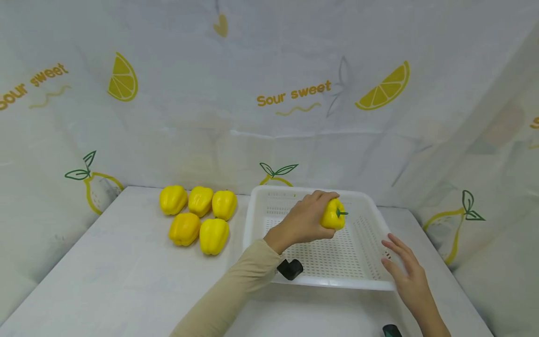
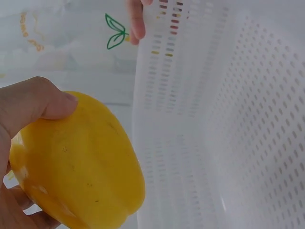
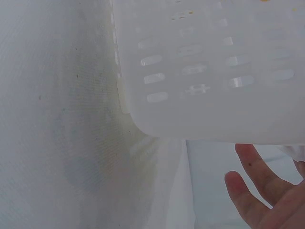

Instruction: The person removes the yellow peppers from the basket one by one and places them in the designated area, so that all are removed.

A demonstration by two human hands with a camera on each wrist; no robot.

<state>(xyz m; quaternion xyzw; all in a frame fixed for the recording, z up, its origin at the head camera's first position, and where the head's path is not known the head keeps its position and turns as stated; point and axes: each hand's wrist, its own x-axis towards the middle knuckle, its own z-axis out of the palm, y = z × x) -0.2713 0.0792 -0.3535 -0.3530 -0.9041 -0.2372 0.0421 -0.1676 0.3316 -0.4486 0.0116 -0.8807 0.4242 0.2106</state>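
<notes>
A yellow bell pepper (image 1: 334,214) with a green stem is gripped by my left hand (image 1: 305,220), above the inside of a white perforated plastic basket (image 1: 337,282). In the left wrist view the thumb lies on top of the pepper (image 2: 83,157), with the other fingers underneath. My right hand (image 1: 410,276) is at the basket's right side, fingers spread and loosely extended. In the right wrist view its fingertips (image 3: 245,151) meet the basket's rim; whether they press on it I cannot tell.
Several yellow bell peppers (image 1: 214,236) lie in two rows on the white table (image 1: 126,276), left of the basket. A white curtain (image 1: 189,117) with lemon prints hangs behind. Black devices sit at the left wrist (image 1: 290,269) and the right wrist (image 1: 391,330).
</notes>
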